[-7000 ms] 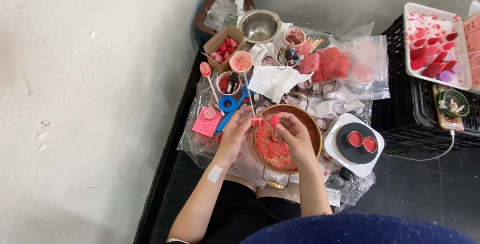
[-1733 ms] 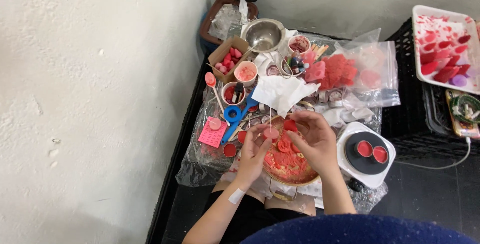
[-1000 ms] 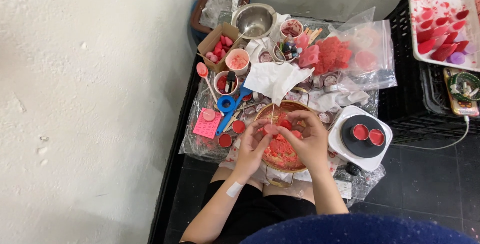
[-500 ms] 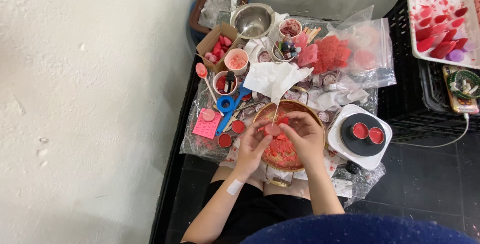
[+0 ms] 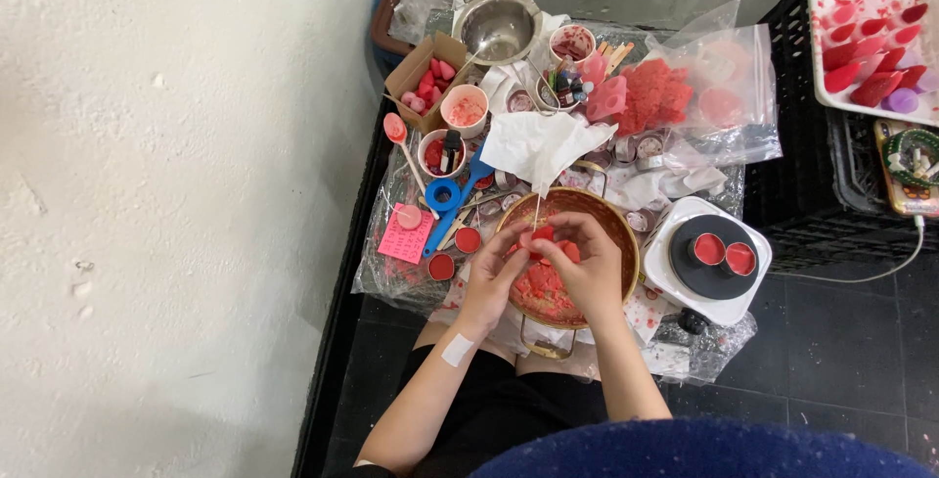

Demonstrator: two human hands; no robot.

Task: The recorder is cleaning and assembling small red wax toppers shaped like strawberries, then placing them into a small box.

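**Red wax bits, two busy hands**

Red lumps fill the round copper bowl, and both hands meet over it. The left hand and the right hand each have a pinching grip on a small red piece just above the bowl's middle. A thin white wick stands up from the piece.

A crumpled white tissue lies just behind the bowl. To the right sits a white hot plate with two little red cups on it. To the left lie blue scissors and a pink paper note. Farther back stand a steel bowl and a brown cardboard box of pink pieces.

Clear plastic covers the low black surface. A white wall is on the left.
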